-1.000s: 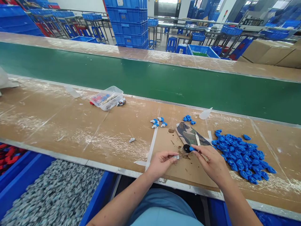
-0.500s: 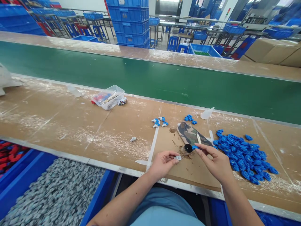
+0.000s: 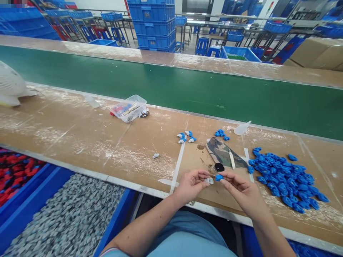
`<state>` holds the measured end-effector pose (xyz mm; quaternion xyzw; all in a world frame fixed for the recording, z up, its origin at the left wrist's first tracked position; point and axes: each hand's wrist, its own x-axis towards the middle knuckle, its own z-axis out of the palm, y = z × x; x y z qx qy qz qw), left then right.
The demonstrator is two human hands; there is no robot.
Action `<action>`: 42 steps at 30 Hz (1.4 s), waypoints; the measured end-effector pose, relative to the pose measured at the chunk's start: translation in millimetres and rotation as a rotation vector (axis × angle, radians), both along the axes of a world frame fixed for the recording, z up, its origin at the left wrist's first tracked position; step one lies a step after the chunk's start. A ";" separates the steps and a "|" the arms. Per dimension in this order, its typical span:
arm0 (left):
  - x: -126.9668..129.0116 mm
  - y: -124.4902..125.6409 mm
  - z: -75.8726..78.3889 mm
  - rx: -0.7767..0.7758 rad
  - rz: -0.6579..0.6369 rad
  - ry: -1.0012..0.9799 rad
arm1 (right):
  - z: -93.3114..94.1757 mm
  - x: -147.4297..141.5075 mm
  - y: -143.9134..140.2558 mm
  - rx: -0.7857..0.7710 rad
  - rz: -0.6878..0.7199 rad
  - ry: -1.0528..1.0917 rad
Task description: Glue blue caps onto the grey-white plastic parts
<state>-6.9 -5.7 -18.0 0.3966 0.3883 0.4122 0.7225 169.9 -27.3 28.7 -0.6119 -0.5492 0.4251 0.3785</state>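
- Up close, head view: the left hand [image 3: 191,184] pinches a small grey-white piece [image 3: 209,181] between thumb and fingertips, held just above the near edge of the workbench [image 3: 80,142].
- Right hand [image 3: 241,191] grips a small blue piece [image 3: 219,177] at its fingertips, nose to nose with the grey-white piece; the two parts look almost touching, as if lined up to mate. Whether they touch cannot be told.
- Both hands sit close to the body, over the cardboard, probably so the parts stay in easy sight.
- Pile of blue pieces [image 3: 284,178] lies just to the right of the right hand, within a short reach, likely the supply for that hand.
- Bin of grey-white pieces [image 3: 66,221] sits below the bench on the left, on the left hand's side.
- Small black-capped jar [image 3: 218,167] stands just beyond the fingertips, beside a camouflage-patterned pouch [image 3: 223,155] with a thin white stick [image 3: 232,159] lying on it.
- Four joined blue-and-white pieces [image 3: 184,137] rest further out, set apart from the loose stock.
- Clear plastic box [image 3: 128,109] lies well apart to the left, near the green conveyor belt [image 3: 160,84].
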 end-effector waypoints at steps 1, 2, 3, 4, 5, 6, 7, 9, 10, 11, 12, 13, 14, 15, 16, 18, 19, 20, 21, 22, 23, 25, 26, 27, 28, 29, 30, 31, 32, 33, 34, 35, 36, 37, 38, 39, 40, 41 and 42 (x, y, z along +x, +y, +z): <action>0.1 -0.4 -0.7 0.006 -0.007 -0.010 | -2.0 -2.5 -2.1 0.027 0.024 -0.025; 0.1 -0.8 -1.5 0.013 -0.013 -0.018 | -3.7 -4.6 -3.7 0.056 0.048 -0.065; 0.1 -1.2 -2.2 0.021 -0.017 -0.024 | -4.9 -6.3 -4.8 0.088 0.069 -0.118; 0.0 -1.5 -2.8 0.030 -0.021 -0.027 | -5.7 -7.6 -5.4 0.125 0.088 -0.176; -0.1 -1.8 -3.2 0.041 -0.024 -0.024 | -6.1 -8.5 -5.7 0.165 0.102 -0.233; -0.4 -1.9 -3.5 0.052 -0.030 -0.018 | -6.2 -9.0 -5.6 0.206 0.116 -0.282; -0.7 -2.1 -3.7 0.066 -0.037 -0.012 | -6.2 -9.2 -5.4 0.249 0.132 -0.321; -1.5 -2.3 -4.1 0.095 -0.057 0.001 | -5.7 -8.2 -4.5 0.342 0.176 -0.369; -1.9 -2.4 -4.5 0.110 -0.072 0.004 | -5.4 -7.1 -3.9 0.387 0.203 -0.389; -2.3 -2.6 -5.0 0.124 -0.088 0.005 | -4.8 -5.6 -3.1 0.429 0.234 -0.407; -2.6 -2.8 -5.6 0.137 -0.103 0.007 | -4.1 -3.9 -2.2 0.464 0.267 -0.421; -2.8 -3.1 -6.3 0.150 -0.116 0.010 | -3.1 -2.3 -1.3 0.488 0.298 -0.434; -3.0 -3.5 -6.8 0.161 -0.128 0.014 | -1.9 -0.8 -0.4 0.496 0.329 -0.445; -3.1 -3.8 -7.2 0.168 -0.136 0.017 | -0.6 0.3 0.4 0.493 0.355 -0.452; -3.2 -4.1 -7.2 0.171 -0.139 0.015 | 0.5 0.7 0.9 0.481 0.373 -0.453; -3.4 -4.3 -6.3 0.152 -0.134 -0.005 | 1.5 -0.7 0.9 0.447 0.372 -0.444; -3.7 -4.2 -5.3 0.133 -0.122 -0.017 | 1.0 -2.4 0.1 0.428 0.354 -0.429; -4.0 -3.9 -4.2 0.110 -0.109 -0.027 | -0.3 -4.7 -1.0 0.411 0.322 -0.405; -4.4 -3.6 -2.9 0.086 -0.094 -0.035 | -2.3 -7.3 -2.6 0.393 0.281 -0.373; -4.8 -3.1 -1.5 0.064 -0.083 -0.039 | -4.8 -10.0 -4.4 0.371 0.238 -0.338; -5.3 -2.7 -0.3 0.046 -0.075 -0.040 | -7.7 -12.5 -6.3 0.346 0.194 -0.302; -5.8 -2.0 1.8 0.020 -0.072 -0.040 | -13.2 -16.4 -9.8 0.292 0.122 -0.238; -5.8 -1.7 2.6 0.010 -0.074 -0.040 | -15.4 -17.6 -11.2 0.264 0.098 -0.214; -5.5 -1.5 3.0 0.002 -0.072 -0.040 | -17.1 -18.3 -12.1 0.241 0.081 -0.194; -5.1 -1.2 3.3 -0.006 -0.070 -0.041 | -18.4 -18.6 -12.7 0.226 0.063 -0.176; -4.6 -0.9 3.3 -0.016 -0.067 -0.040 | -19.3 -18.5 -13.0 0.219 0.048 -0.160; -4.1 -0.5 3.4 -0.028 -0.066 -0.036 | -20.0 -18.3 -13.1 0.215 0.036 -0.147; -3.8 0.1 3.5 -0.042 -0.069 -0.025 | -20.7 -17.9 -13.1 0.213 0.026 -0.137; -3.8 0.8 3.8 -0.056 -0.082 -0.008 | -21.4 -17.5 -13.1 0.206 0.015 -0.128; -4.2 1.7 4.6 -0.064 -0.109 0.016 | -22.4 -17.2 -13.2 0.190 0.003 -0.112; -5.2 2.8 5.8 -0.059 -0.151 0.047 | -23.5 -17.0 -13.3 0.162 -0.013 -0.085; -6.6 3.9 7.5 -0.034 -0.206 0.086 | -24.7 -16.9 -13.5 0.126 -0.030 -0.045; -8.4 5.1 9.6 0.012 -0.266 0.134 | -25.9 -16.8 -13.6 0.088 -0.048 0.003; -10.4 6.1 11.9 0.074 -0.325 0.187 | -26.7 -16.7 -13.6 0.049 -0.059 0.051; -12.4 7.1 14.2 0.144 -0.378 0.243 | -27.1 -16.5 -13.5 0.013 -0.060 0.097; -14.2 7.8 16.3 0.211 -0.418 0.295 | -26.9 -16.1 -13.3 -0.021 -0.049 0.134; -15.7 8.2 17.9 0.266 -0.445 0.334 | -26.2 -15.6 -12.8 -0.052 -0.033 0.161; -16.7 8.5 18.9 0.304 -0.461 0.360 | -25.1 -14.9 -12.3 -0.082 -0.016 0.180; -17.2 8.4 19.4 0.325 -0.470 0.372 | -23.6 -14.1 -11.7 -0.110 -0.002 0.196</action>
